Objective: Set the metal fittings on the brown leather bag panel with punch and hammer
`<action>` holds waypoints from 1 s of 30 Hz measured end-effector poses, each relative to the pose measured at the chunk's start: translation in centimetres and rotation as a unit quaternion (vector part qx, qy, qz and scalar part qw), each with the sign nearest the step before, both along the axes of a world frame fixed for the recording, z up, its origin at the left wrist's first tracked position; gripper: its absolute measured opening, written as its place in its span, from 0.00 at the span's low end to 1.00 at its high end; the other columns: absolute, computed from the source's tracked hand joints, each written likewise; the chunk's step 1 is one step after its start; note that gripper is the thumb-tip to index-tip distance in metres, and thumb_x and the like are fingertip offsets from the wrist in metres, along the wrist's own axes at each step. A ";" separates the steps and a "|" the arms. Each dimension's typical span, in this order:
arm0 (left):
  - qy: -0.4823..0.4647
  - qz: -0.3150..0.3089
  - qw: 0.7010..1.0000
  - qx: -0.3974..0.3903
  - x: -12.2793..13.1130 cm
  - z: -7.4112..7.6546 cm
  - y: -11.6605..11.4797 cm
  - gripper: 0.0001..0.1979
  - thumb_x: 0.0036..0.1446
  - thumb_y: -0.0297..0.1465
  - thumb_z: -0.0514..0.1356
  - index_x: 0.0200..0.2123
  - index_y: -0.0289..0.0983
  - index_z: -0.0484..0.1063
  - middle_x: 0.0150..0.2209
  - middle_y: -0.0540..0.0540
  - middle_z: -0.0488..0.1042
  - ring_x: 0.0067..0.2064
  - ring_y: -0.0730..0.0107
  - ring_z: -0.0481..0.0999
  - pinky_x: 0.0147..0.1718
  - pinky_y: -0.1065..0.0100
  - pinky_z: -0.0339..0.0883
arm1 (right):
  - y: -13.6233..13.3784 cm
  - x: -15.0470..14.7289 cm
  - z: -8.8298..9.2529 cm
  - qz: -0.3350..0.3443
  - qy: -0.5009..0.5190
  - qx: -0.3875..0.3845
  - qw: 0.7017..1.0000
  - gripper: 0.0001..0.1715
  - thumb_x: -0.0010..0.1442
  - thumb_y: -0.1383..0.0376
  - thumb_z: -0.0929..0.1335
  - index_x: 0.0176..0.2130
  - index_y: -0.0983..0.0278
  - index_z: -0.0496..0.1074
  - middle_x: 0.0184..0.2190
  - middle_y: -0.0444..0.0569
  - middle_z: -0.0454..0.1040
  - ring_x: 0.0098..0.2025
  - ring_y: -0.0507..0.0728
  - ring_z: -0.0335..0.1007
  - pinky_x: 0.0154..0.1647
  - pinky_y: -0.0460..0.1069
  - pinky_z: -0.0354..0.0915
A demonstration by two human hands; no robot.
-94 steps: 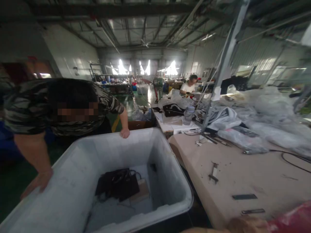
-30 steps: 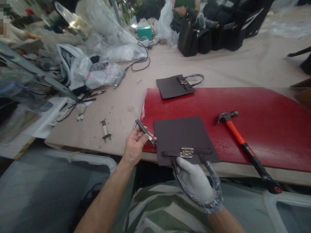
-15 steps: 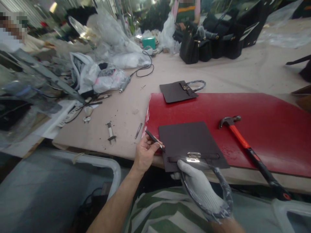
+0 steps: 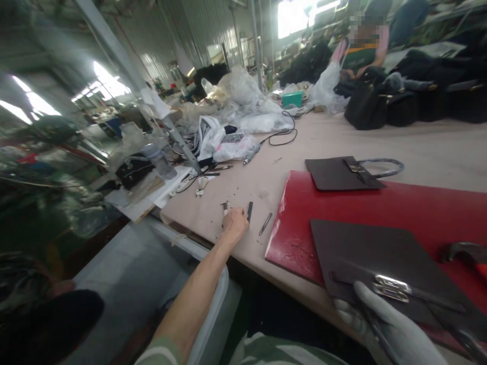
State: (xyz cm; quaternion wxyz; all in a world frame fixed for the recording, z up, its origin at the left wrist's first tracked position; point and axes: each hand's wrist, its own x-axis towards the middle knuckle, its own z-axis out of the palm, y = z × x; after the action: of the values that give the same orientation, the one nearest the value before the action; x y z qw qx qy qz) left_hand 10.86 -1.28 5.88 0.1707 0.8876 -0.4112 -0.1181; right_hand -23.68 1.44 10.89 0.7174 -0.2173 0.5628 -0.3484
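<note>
Leftward from the brown panel (image 4: 373, 248), my bare left hand (image 4: 236, 223) has moved to a metal tool (image 4: 225, 207) near six o'clock; its fingers are hidden, so I cannot tell whether they pinch anything. At four o'clock my gloved right hand (image 4: 395, 324), cut off below, pinches the panel's edge. A hammer (image 4: 462, 251) is cropped beyond. At eight, a grey tub (image 4: 129, 279) holds dark, blurred contents. Red board (image 4: 294, 208) on beige table (image 4: 331, 142); windows (image 4: 108, 81) glare at ten.

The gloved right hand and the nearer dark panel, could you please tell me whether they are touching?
Touching. The head view shows the gloved right hand gripping the nearer dark panel, its thumb laid on top beside the clasp.
</note>
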 end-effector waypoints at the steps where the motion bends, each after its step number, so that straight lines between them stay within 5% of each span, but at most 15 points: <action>1: -0.018 0.018 1.000 0.009 0.3 0.0 0.4 0.11 0.60 0.33 0.59 0.42 0.36 0.78 0.45 0.35 0.79 0.50 0.52 0.78 0.49 0.58 0.70 | 0.0 0.1 0.4 -0.009 0.003 0.040 0.999 0.30 0.34 0.55 0.82 0.35 0.59 0.71 0.32 0.49 0.79 0.28 0.60 0.77 0.25 0.51 0.79; 3: -0.047 0.055 0.997 0.025 1.4 0.1 1.2 0.16 0.61 0.36 0.57 0.48 0.33 0.75 0.51 0.31 0.76 0.54 0.49 0.76 0.52 0.56 0.68 | 0.0 0.3 1.1 -0.018 -0.003 0.094 0.995 0.37 0.27 0.58 0.83 0.37 0.59 0.70 0.30 0.47 0.78 0.27 0.60 0.76 0.25 0.52 0.78; 6: -0.035 0.089 0.993 0.067 3.7 0.6 2.2 0.25 0.58 0.42 0.60 0.51 0.29 0.74 0.53 0.26 0.74 0.56 0.42 0.74 0.51 0.52 0.69 | 0.6 1.0 1.4 -0.014 -0.029 0.088 0.996 0.37 0.31 0.59 0.84 0.38 0.59 0.68 0.25 0.42 0.75 0.21 0.57 0.72 0.19 0.49 0.73; 9: 0.046 0.074 0.986 0.140 5.9 0.4 2.2 0.20 0.51 0.44 0.65 0.33 0.30 0.78 0.31 0.32 0.80 0.39 0.45 0.81 0.37 0.57 0.73 | 1.3 1.4 0.4 -0.020 -0.042 0.054 0.997 0.30 0.39 0.58 0.82 0.37 0.62 0.69 0.24 0.43 0.73 0.20 0.56 0.70 0.16 0.47 0.69; 11: 0.079 0.068 0.981 0.164 7.0 -0.1 1.8 0.15 0.51 0.40 0.65 0.23 0.33 0.75 0.19 0.38 0.74 0.27 0.51 0.78 0.28 0.61 0.70 | 1.8 1.4 -0.5 -0.021 -0.057 0.026 0.998 0.26 0.43 0.59 0.81 0.37 0.64 0.70 0.25 0.43 0.74 0.21 0.55 0.71 0.19 0.47 0.70; 14: 0.173 0.115 0.975 0.077 7.3 -0.7 1.9 0.10 0.44 0.31 0.67 0.19 0.35 0.70 0.14 0.45 0.68 0.19 0.61 0.70 0.19 0.66 0.63 | 2.2 1.1 -1.8 -0.011 -0.105 -0.015 0.994 0.22 0.47 0.61 0.79 0.38 0.65 0.72 0.29 0.43 0.75 0.22 0.52 0.70 0.22 0.47 0.71; 16: 0.256 0.134 0.957 0.001 6.7 -0.4 2.4 0.07 0.44 0.29 0.65 0.21 0.34 0.69 0.18 0.46 0.71 0.21 0.65 0.72 0.20 0.69 0.66 | 2.4 0.8 -2.3 0.002 -0.129 -0.047 0.991 0.19 0.49 0.61 0.78 0.38 0.66 0.73 0.31 0.44 0.76 0.22 0.52 0.70 0.22 0.47 0.70; 19: 0.395 0.095 0.910 -0.088 4.1 0.9 3.6 0.08 0.49 0.32 0.63 0.28 0.33 0.70 0.28 0.45 0.78 0.29 0.68 0.78 0.29 0.68 0.75 | 2.6 0.4 -2.7 0.046 -0.132 -0.072 0.987 0.15 0.52 0.60 0.76 0.35 0.68 0.75 0.27 0.47 0.75 0.23 0.53 0.70 0.24 0.47 0.70; 23: 0.568 0.039 0.787 -0.239 -2.5 3.5 5.2 0.22 0.43 0.39 0.73 0.32 0.32 0.69 0.32 0.42 0.80 0.33 0.60 0.81 0.31 0.64 0.78 | 3.0 0.4 -2.4 0.082 -0.085 -0.087 0.989 0.16 0.55 0.57 0.73 0.31 0.69 0.74 0.23 0.50 0.73 0.24 0.55 0.70 0.27 0.48 0.69; 27: 0.604 -0.053 0.739 -0.294 -10.1 5.2 5.6 0.22 0.49 0.42 0.72 0.38 0.32 0.71 0.34 0.43 0.80 0.33 0.65 0.81 0.34 0.65 0.78 | 3.4 0.9 -1.8 0.087 -0.077 -0.116 0.986 0.14 0.56 0.58 0.72 0.30 0.68 0.72 0.22 0.48 0.72 0.23 0.54 0.67 0.26 0.48 0.67; 30: 0.621 -0.110 0.718 -0.295 -14.0 5.0 5.0 0.20 0.50 0.39 0.72 0.40 0.33 0.72 0.39 0.44 0.79 0.36 0.66 0.82 0.39 0.66 0.78 | 3.6 1.1 -2.0 0.088 -0.084 -0.128 0.984 0.15 0.56 0.58 0.72 0.35 0.68 0.73 0.24 0.48 0.72 0.24 0.54 0.67 0.27 0.49 0.67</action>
State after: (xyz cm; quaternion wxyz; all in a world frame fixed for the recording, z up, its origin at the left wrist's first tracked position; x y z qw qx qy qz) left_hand -3.12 3.71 10.90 0.6263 0.4686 -0.3221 -0.5333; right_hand -22.61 5.03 8.91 0.7564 -0.3255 0.4299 -0.3703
